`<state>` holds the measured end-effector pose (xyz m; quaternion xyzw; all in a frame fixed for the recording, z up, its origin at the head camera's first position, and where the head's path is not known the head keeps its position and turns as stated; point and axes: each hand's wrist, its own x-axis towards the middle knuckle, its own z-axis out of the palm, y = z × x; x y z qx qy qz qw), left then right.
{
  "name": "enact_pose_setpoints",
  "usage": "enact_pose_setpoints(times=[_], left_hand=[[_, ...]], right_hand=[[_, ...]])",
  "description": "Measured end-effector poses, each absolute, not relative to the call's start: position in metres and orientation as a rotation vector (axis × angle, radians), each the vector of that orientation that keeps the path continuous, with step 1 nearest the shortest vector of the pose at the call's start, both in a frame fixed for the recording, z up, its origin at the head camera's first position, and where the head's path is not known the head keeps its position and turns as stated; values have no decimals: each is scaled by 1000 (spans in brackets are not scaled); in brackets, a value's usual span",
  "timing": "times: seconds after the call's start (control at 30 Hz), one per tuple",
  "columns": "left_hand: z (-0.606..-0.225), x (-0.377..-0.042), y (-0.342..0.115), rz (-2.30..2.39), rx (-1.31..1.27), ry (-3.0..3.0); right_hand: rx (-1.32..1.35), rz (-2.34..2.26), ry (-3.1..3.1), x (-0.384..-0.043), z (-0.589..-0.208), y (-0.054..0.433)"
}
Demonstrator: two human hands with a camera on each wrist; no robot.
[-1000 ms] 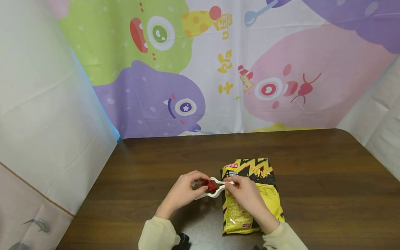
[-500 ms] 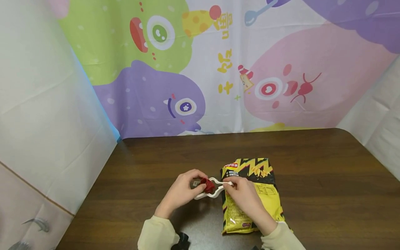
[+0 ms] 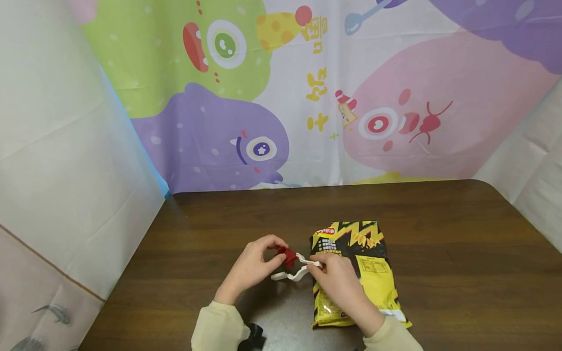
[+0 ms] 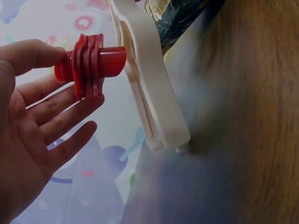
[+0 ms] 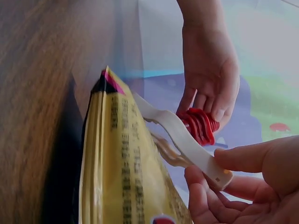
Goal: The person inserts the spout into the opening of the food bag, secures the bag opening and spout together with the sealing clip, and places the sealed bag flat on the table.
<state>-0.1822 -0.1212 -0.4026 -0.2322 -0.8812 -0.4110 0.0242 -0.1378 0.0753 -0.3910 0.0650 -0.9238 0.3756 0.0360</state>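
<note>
My left hand (image 3: pixel 252 267) pinches a red plastic spout cap (image 4: pixel 87 70) between thumb and fingers; it has a ridged collar and a short tube at one end. My right hand (image 3: pixel 340 280) holds one end of a white plastic bag clip (image 5: pixel 182 135) between thumb and fingers. The clip's two wavy arms stand apart, spreading toward the left hand. In the left wrist view the tube end of the red cap points at the clip; whether they touch I cannot tell. Behind and under my right hand lies a yellow and black snack bag (image 3: pixel 379 287).
The dark wooden table (image 3: pixel 210 219) stretches out around the hands. A cartoon-printed curtain (image 3: pixel 316 161) hangs behind its far edge, and pale cloth (image 3: pixel 79 146) hangs at the left side. A black strap (image 3: pixel 252 336) sits by the left sleeve.
The left hand has shifted slightly left with the red cap, which earlier appeared between the clip's arms. My right hand has moved a little left and toward me, and the clip has turned.
</note>
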Motion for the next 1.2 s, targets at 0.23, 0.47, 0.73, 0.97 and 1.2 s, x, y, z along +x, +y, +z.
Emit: enact_pose_setpoints(times=[0.23, 0.47, 0.73, 0.97, 1.2], left_hand=[[-401, -183, -125, -1273, -662, -2711], [-400, -184, -129, -1274, -636, -2700], [-400, -183, -131, -1253, -655, -2684], [-399, -183, -131, -1299, -621, -2710], [-400, -183, -131, -1268, -644, -2691]], right_hand=[[291, 1216, -2868, -132, -391, 70], [385, 1217, -2896, -129, -393, 67], [441, 1254, -2923, -122, -391, 63], [561, 947, -2850, -114, -398, 54], [627, 686, -2804, -109, -404, 48]])
